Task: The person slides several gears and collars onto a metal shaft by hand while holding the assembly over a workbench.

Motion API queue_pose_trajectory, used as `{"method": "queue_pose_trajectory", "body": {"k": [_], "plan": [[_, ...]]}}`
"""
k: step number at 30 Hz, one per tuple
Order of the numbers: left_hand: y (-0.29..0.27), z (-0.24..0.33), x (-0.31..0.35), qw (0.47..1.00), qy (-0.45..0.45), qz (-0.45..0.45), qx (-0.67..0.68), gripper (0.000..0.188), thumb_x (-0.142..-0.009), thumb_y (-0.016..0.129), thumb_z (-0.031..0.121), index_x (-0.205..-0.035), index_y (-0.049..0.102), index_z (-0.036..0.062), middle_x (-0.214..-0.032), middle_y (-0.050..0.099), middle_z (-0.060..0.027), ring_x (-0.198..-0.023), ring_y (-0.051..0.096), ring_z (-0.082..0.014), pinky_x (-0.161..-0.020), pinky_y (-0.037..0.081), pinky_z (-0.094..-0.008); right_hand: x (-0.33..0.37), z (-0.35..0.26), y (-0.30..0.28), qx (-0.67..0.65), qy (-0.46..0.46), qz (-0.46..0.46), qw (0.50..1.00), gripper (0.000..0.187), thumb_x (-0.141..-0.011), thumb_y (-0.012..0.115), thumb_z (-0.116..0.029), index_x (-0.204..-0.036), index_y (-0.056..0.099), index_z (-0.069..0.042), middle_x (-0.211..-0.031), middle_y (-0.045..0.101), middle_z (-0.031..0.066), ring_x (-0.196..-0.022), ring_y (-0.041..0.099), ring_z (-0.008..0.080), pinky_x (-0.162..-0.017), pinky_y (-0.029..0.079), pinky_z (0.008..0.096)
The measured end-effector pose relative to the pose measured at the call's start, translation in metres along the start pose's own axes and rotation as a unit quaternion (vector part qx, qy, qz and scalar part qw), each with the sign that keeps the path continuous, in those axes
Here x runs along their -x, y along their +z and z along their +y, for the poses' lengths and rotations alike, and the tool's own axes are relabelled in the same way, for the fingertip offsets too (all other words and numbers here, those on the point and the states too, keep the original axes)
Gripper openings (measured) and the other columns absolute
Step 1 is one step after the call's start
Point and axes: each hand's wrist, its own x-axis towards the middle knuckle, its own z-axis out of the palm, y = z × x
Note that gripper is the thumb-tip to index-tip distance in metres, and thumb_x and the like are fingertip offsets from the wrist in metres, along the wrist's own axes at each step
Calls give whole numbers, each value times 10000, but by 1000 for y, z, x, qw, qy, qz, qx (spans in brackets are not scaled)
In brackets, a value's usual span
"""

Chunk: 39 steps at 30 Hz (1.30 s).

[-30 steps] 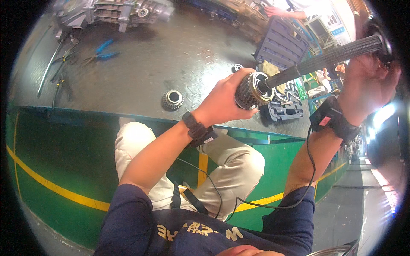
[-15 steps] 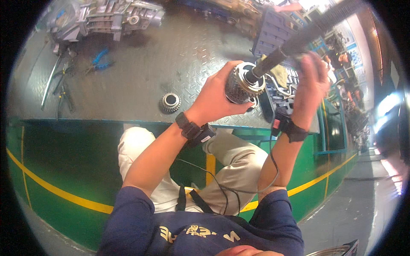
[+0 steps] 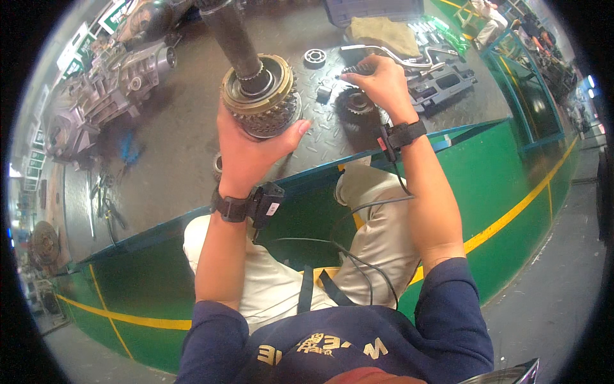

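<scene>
Upright in front of me stands a dark metal shaft (image 3: 233, 41) with a stack of gears (image 3: 263, 96) round its lower part, a brass-coloured ring on top. My left hand (image 3: 249, 153) is wrapped round the near side of that stack, thumb to the right. My right hand (image 3: 385, 86) is closed at the edge of a dark toothed gear (image 3: 357, 69), fingers over it and thumb below. Just under this hand another gear (image 3: 358, 102) lies on the metal table (image 3: 185, 96). A ball bearing (image 3: 314, 58) and a small dark cylinder (image 3: 324, 94) lie between my hands.
A gearbox housing (image 3: 102, 96) sits at the left, with blue-handled pliers (image 3: 130, 148) and other hand tools nearer me. A dark tool tray (image 3: 444, 83), bent chrome bars (image 3: 390, 57) and a tan cloth (image 3: 382, 35) are at the right. Another gear (image 3: 218, 164) shows partly beside my left wrist.
My view has turned right. The shaft has gone from leaning right to nearly upright, still in my left hand. My right hand has moved from beside the shaft down to the toothed gear.
</scene>
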Motion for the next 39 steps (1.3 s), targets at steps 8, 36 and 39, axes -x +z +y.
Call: {"method": "queue_pose_trajectory", "body": {"k": [8,36,39], "plan": [[10,14,-8,999,-14,12,33,788,-694,949,53,-1351,517,13,-1213,686,-81,-1070,680,-145,-942,569,-326,-16,-16,12,96,76,-69,990,783,-787,773,-691,-1181,761,-14,-1034,778,223,-1027,748,390,-906,570,466],[19,15,-6,990,106,90,-6,820,-668,874,138,-1390,494,53,-1192,691,-187,-1102,697,-366,-974,550,-447,-12,-158,112,2,-474,-451,756,875,-684,939,-335,-1474,593,-187,-1274,658,136,-1161,624,358,-1011,517,472],[18,18,-3,993,97,72,9,828,-668,881,148,-1397,499,53,-1199,688,-198,-1113,695,-381,-977,552,-459,-4,-163,118,-4,-476,-513,714,958,-633,960,-363,-1498,578,-205,-1325,642,143,-1228,592,371,-1020,507,506]]}}
